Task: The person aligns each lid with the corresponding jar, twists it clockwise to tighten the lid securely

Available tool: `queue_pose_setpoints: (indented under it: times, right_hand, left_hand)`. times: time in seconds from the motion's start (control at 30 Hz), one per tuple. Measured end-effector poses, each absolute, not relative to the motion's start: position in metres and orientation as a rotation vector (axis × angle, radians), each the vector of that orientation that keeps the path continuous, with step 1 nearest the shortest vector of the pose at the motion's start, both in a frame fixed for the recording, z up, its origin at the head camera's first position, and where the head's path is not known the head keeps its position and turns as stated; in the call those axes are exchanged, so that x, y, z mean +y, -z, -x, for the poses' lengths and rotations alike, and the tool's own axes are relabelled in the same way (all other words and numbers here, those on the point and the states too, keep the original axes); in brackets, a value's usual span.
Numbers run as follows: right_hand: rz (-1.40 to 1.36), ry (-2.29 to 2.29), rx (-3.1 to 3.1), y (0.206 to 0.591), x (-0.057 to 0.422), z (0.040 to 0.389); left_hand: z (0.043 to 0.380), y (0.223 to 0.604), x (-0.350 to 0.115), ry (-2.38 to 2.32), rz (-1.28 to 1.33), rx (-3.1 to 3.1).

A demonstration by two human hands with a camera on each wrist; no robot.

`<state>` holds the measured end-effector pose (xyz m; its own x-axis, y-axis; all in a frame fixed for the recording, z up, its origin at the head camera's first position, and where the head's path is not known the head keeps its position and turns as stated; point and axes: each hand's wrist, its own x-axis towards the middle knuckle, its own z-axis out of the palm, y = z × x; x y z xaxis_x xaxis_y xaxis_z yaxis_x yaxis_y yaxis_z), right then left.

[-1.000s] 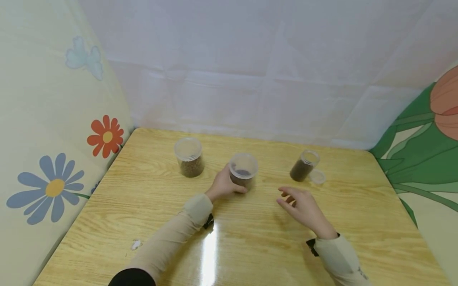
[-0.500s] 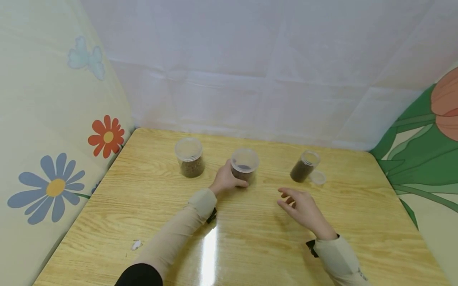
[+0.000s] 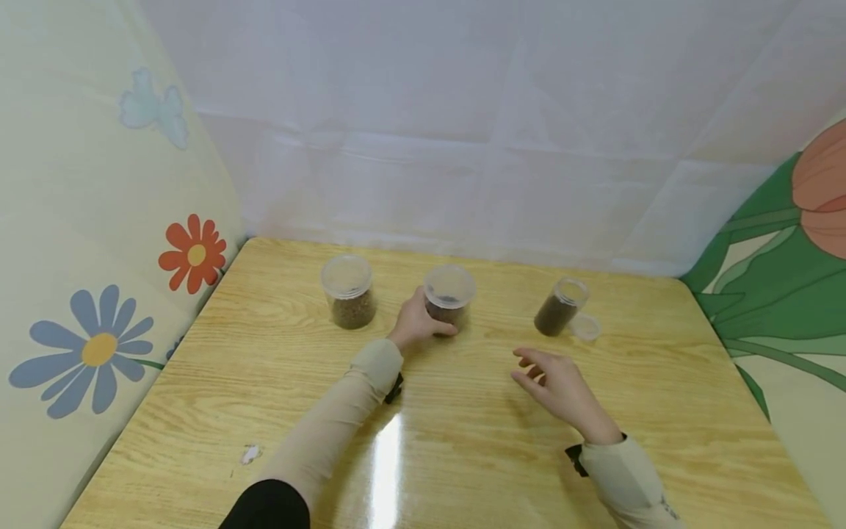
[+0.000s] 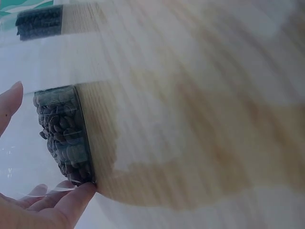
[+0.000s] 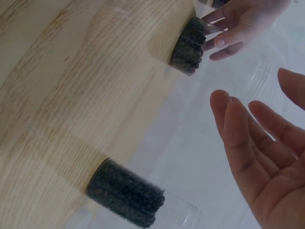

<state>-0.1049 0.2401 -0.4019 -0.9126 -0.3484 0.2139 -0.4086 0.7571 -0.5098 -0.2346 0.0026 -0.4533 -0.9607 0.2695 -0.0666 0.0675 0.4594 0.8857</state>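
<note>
My left hand [image 3: 415, 322] grips a wide clear plastic jar [image 3: 449, 295] at the middle of the table, thumb on the near side and fingers behind it. Dark brown beans [image 4: 62, 133] fill its lower part in the left wrist view, close over the wood. Held above the table on the right, my right hand [image 3: 557, 383] has loosely bent fingers and nothing in them. Nearest to it is a narrower clear jar [image 3: 560, 307] of dark beans, its top uncovered. A small round clear lid [image 3: 585, 327] lies beside that jar.
Another wide clear jar [image 3: 350, 294], partly filled with brown beans, stands on the left of the wooden table [image 3: 482, 455]. A white cloth [image 3: 463, 147] hangs behind the far edge. Flower-printed cloths [image 3: 73, 184] flank both sides.
My left hand has moved the wide jar a short way toward the back of the table. My right hand and the other jars have stayed put.
</note>
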Motion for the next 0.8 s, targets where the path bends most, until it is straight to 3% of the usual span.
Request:
queue_pose_setpoints:
  times: [0.8]
  right_hand:
    - [-0.557, -0.876, -2.893, 0.4018, 0.2428, 0.1038]
  left_hand:
    - [0.2359, 0.4507, -0.0025, -1.544, -0.338, 2.477]
